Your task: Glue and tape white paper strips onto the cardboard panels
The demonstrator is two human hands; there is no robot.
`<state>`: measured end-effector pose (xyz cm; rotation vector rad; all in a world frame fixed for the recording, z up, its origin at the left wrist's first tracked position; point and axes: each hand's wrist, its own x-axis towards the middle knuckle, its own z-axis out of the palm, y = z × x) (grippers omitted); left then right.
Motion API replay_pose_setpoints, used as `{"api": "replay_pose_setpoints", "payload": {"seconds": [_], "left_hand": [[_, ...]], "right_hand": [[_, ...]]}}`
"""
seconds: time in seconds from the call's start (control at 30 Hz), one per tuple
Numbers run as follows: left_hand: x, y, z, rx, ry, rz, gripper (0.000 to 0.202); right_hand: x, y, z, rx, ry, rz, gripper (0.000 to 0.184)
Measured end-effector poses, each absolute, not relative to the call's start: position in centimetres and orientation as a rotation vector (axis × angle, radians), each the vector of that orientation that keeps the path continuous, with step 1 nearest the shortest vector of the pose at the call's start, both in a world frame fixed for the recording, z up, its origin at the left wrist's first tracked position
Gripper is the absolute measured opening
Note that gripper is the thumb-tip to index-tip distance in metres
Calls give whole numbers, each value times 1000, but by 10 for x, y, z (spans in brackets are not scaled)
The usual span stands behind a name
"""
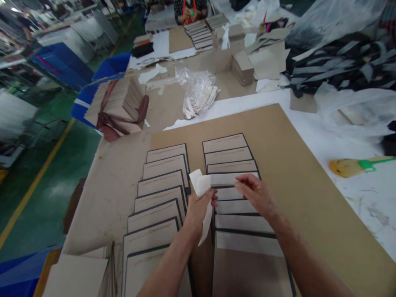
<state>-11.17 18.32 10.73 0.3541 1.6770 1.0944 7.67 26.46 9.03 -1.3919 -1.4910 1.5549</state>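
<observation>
Two bare hands lay white paper strips on rows of black-edged grey cards at a worktable.

Nearest, the left hand (198,208) is closed in a loose fist around a small bunch of white paper strips (200,183), whose ends stick up above the thumb and trail below the palm. Just beside it, the right hand (256,194) pinches thumb and forefinger on the end of a single white strip (224,179) lying across a card in the right column (230,154). The left column (159,206) runs alongside, its cards overlapping like tiles. Both columns rest on a brown cardboard sheet (297,173). To the right lies a yellow and green brush (355,166). Farther off sit a clear plastic bag (198,93) and a bundle of boards (120,105).
</observation>
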Motion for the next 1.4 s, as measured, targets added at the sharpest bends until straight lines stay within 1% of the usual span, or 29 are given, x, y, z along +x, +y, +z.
{"api": "replay_pose_setpoints", "payload": {"seconds": [0.07, 0.13, 0.4, 0.47, 0.6, 0.67, 0.73, 0.83, 0.93, 1.0, 1.13, 1.23, 1.4], "left_hand": [[-98, 178, 112, 370, 1611, 1005, 32], [-87, 176, 111, 372, 1544, 984, 30], [-79, 178, 110, 377, 1363, 1049, 32], [-78, 181, 114, 358, 1390, 1016, 32], [-74, 187, 117, 356, 1497, 933, 33], [-73, 191, 117, 321, 1540, 939, 34], [-72, 194, 115, 256, 1556, 986, 36], [-74, 196, 111, 174, 1549, 1081, 37], [-80, 196, 107, 114, 1540, 1145, 34], [-87, 197, 104, 81, 1527, 1147, 35], [-106, 205, 96, 50, 1496, 1152, 40], [-118, 216, 89, 74, 1491, 1174, 38], [-129, 231, 81, 138, 1495, 1268, 40]], "right_hand": [[55, 261, 105, -1308, -1572, 1661, 32], [43, 260, 112, -1300, -1633, 1675, 24], [61, 261, 107, -1270, -1478, 1777, 27], [67, 264, 105, -1272, -1555, 1716, 28], [77, 269, 103, -1343, -1790, 1397, 32], [81, 272, 103, -1365, -1804, 1331, 31], [86, 274, 103, -1382, -1697, 1382, 30], [93, 279, 99, -1376, -1369, 1573, 30], [101, 284, 90, -1326, -1033, 1755, 34], [105, 288, 84, -1308, -894, 1792, 37], [113, 296, 79, -1362, -778, 1743, 41], [117, 302, 76, -1477, -753, 1664, 44], [116, 311, 61, -1626, -832, 1534, 41]]}}
